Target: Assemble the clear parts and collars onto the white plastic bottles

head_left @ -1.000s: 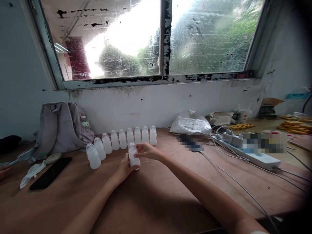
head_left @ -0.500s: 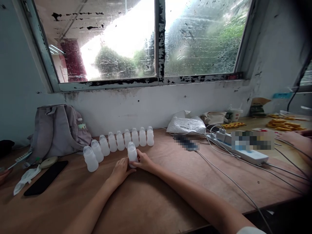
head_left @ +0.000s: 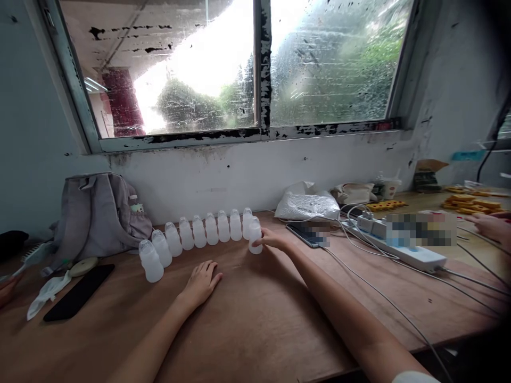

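Note:
A small frosted white bottle with a clear cap (head_left: pixel 254 234) is in my right hand (head_left: pixel 268 239), its fingers closed round the bottle's lower right side. It stands just in front of the right end of a curved row of several like bottles (head_left: pixel 198 232), and partly covers the last one. Whether it touches that bottle I cannot tell. My left hand (head_left: pixel 202 282) lies palm down on the wooden table (head_left: pixel 239 319), fingers stretched out, holding nothing. The nearest bottle of the row on the left (head_left: pixel 151 261) leans slightly in view.
A grey backpack (head_left: pixel 99 213), a black phone (head_left: pixel 80 292) and a white wrapper (head_left: pixel 48 292) are at the left. On the right lie a silver bag (head_left: pixel 307 204), a charging phone (head_left: pixel 305 235), a power strip (head_left: pixel 419 256) and cables. Other people's hands (head_left: pixel 487 226) show at both edges.
My right hand has carried the bottle from beside my left hand rightward and back to the row's right end. The left hand no longer touches it and rests on the table.

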Motion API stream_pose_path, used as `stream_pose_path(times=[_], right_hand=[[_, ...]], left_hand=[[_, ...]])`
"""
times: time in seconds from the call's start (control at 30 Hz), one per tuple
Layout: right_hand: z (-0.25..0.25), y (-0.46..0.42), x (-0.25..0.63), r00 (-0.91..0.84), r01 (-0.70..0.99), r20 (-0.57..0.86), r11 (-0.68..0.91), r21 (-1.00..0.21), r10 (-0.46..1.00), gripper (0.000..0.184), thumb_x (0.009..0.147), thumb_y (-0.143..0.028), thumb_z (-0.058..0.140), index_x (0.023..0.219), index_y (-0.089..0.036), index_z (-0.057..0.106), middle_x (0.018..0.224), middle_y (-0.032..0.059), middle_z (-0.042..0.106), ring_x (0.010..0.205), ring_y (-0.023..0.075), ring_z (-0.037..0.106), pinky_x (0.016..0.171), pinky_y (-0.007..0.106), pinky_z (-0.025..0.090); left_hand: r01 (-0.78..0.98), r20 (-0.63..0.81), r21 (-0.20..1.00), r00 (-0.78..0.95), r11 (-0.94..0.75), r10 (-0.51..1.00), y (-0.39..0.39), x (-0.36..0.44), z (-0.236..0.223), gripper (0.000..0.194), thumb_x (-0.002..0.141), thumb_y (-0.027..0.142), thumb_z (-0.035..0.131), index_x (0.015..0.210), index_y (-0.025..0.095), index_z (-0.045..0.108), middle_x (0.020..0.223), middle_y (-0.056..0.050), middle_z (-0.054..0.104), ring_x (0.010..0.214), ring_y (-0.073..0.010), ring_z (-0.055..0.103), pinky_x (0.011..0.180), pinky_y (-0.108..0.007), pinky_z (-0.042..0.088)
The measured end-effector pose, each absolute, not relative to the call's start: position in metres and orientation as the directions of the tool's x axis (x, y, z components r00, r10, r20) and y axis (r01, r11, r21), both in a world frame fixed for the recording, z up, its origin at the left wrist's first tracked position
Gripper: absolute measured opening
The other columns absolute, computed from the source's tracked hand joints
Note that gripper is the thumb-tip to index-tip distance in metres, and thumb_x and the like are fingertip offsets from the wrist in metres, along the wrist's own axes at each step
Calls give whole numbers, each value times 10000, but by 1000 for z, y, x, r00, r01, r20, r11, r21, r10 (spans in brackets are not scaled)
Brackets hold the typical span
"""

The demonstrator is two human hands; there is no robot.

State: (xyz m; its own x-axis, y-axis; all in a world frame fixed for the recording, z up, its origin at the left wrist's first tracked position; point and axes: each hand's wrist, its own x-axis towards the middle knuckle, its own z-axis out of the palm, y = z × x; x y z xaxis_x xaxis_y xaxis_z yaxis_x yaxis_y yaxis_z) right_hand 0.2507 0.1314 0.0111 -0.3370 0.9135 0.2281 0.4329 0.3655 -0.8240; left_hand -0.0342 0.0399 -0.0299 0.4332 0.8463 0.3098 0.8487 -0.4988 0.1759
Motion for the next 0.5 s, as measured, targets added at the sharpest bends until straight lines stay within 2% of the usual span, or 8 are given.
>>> stream_pose_path(times=[0.17, 0.27, 0.4, 0.5], right_hand=[[-9, 137, 285, -98, 530, 296, 301, -793, 950, 452, 624, -282, 603, 1032, -146, 465, 959, 70, 557, 858, 217, 532, 711, 308, 424], [-26, 136, 290, 8, 604, 339, 266, -751, 941, 479, 614, -332, 621, 1026, -146, 465, 937, 92, 563, 851, 243, 529, 717, 329, 401], [-35, 138, 285, 35, 704, 371, 241, -668, 928, 456, 629, -362, 616, 1006, -137, 493, 914, 122, 582, 838, 261, 540, 703, 326, 389], [-34, 143, 282, 28, 772, 384, 224, -595, 923, 406, 651, -371, 597, 977, -141, 526, 917, 112, 592, 846, 249, 543, 703, 305, 389]], left_hand=[[852, 314, 160, 434, -498, 844, 41, -35, -32, 451, 856, 444, 288, 1129, 137, 474, 1169, -108, 492, 1094, -224, 427, 927, -358, 330], [851, 314, 160, 436, -500, 843, 42, -35, -32, 442, 857, 440, 284, 1126, 147, 475, 1173, -108, 492, 1097, -225, 427, 924, -362, 330], [846, 311, 167, 442, -507, 841, 42, -35, -33, 433, 857, 434, 284, 1128, 153, 472, 1181, -112, 487, 1103, -232, 423, 922, -375, 328], [841, 321, 181, 440, -511, 839, 43, -35, -34, 428, 855, 433, 284, 1126, 161, 473, 1180, -109, 489, 1103, -236, 423, 919, -383, 329]])
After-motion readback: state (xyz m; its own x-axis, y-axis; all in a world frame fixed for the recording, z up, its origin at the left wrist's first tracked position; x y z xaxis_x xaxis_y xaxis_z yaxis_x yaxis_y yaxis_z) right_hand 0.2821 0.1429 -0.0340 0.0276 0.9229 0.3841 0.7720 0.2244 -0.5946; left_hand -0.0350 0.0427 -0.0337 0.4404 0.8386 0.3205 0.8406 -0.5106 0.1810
